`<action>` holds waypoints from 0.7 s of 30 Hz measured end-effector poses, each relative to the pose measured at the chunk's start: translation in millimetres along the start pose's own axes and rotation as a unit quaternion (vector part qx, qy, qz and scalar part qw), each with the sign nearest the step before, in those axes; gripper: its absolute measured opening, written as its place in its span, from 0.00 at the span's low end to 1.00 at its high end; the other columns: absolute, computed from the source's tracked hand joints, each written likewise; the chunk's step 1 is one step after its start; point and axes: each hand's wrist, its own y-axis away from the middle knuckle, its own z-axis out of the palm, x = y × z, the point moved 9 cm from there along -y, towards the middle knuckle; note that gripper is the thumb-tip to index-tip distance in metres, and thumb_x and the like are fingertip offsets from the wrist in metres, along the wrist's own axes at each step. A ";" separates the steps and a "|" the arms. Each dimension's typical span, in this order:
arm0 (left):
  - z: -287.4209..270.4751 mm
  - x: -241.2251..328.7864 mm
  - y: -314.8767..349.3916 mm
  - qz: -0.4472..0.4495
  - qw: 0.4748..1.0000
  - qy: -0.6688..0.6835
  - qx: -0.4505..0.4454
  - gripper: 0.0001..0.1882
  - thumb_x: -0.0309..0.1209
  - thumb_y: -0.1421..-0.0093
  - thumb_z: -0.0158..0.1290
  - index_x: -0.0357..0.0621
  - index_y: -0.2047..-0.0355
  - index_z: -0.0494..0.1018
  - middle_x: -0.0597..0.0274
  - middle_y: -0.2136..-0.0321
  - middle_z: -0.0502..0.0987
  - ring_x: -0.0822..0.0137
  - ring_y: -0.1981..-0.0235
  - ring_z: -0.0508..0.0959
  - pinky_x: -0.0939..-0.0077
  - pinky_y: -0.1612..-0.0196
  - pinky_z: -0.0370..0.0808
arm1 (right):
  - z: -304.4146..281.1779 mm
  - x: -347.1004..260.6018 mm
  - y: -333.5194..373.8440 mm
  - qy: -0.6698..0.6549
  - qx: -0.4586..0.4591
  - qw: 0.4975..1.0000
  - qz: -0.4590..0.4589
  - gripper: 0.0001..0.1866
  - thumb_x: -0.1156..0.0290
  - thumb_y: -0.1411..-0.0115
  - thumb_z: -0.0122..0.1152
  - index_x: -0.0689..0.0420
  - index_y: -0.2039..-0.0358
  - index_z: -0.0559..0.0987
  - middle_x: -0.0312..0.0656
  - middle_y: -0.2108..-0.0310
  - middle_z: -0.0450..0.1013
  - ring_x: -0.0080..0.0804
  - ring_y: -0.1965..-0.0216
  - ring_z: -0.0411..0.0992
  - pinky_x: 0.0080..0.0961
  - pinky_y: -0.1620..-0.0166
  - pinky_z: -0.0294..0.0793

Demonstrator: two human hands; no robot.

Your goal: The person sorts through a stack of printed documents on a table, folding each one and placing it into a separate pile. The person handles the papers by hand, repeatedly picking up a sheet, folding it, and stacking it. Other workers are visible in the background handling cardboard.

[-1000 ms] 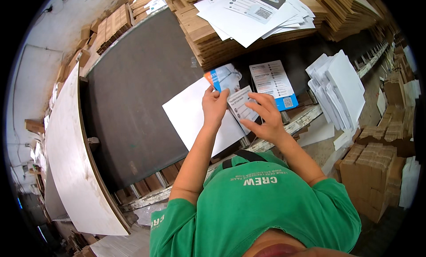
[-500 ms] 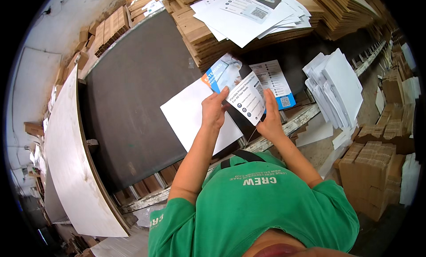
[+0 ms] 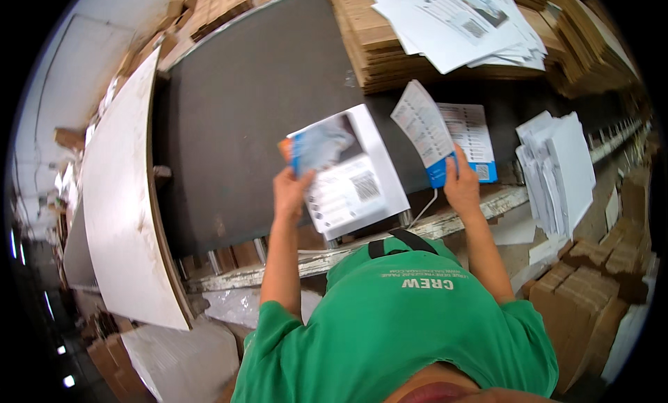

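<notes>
My left hand (image 3: 291,194) pinches the left edge of a printed leaflet (image 3: 344,191), which has a photo, a square code and a blue and orange edge. That leaflet lies over a white sheet (image 3: 379,149) on the dark conveyor belt (image 3: 236,124). On the other side, my right hand (image 3: 460,186) grips the lower corner of a second leaflet (image 3: 421,121), tilted up and covered in small print, with a blue band at its bottom. Just behind it rests another blue-banded leaflet (image 3: 476,135) on the belt; whether more lie beneath it I cannot tell.
Flat cardboard stacks (image 3: 383,65) stand across the belt, topped by loose printed sheets (image 3: 452,30). A white paper pile (image 3: 560,173) sits at the right by the metal rail (image 3: 508,201). At left leans a large pale board (image 3: 122,194); bundled cardboard (image 3: 574,312) is lower right.
My hands have moved apart. The left has carried the photo leaflet left and down onto the white sheet; the right has let go of it and lifted a blue-banded leaflet. The view has also shifted.
</notes>
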 end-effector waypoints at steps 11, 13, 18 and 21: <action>27.3 -33.0 36.0 0.237 0.854 -0.429 0.175 0.17 0.33 0.53 0.61 0.39 0.63 0.75 0.33 0.44 0.57 0.36 0.41 0.54 0.49 0.42 0.53 | -2.6 -0.9 -4.1 -0.015 -0.036 0.999 0.014 0.19 0.72 0.37 0.46 0.63 0.46 0.67 0.58 0.60 0.73 0.52 0.60 0.73 0.35 0.58 0.72; 26.5 -36.1 34.3 0.231 0.858 -0.425 0.173 0.17 0.32 0.53 0.61 0.38 0.63 0.75 0.33 0.44 0.56 0.37 0.41 0.54 0.49 0.42 0.53 | -2.7 -1.3 -3.7 -0.015 -0.032 0.999 0.010 0.19 0.72 0.37 0.45 0.63 0.46 0.67 0.57 0.60 0.73 0.51 0.60 0.74 0.35 0.58 0.72; 28.4 -29.4 37.4 0.254 0.845 -0.432 0.184 0.16 0.30 0.53 0.61 0.37 0.63 0.75 0.34 0.44 0.57 0.38 0.41 0.55 0.49 0.43 0.53 | -1.6 -2.2 -3.9 -0.015 -0.032 0.999 0.013 0.19 0.71 0.36 0.45 0.64 0.47 0.67 0.57 0.60 0.73 0.50 0.60 0.74 0.34 0.58 0.72; 33.6 -15.1 45.7 0.282 0.827 -0.445 0.196 0.15 0.28 0.55 0.61 0.37 0.65 0.75 0.37 0.47 0.61 0.42 0.43 0.58 0.52 0.44 0.56 | -2.2 -2.7 -3.2 -0.019 -0.027 0.999 0.013 0.19 0.71 0.36 0.45 0.63 0.47 0.67 0.57 0.60 0.74 0.51 0.60 0.74 0.35 0.58 0.72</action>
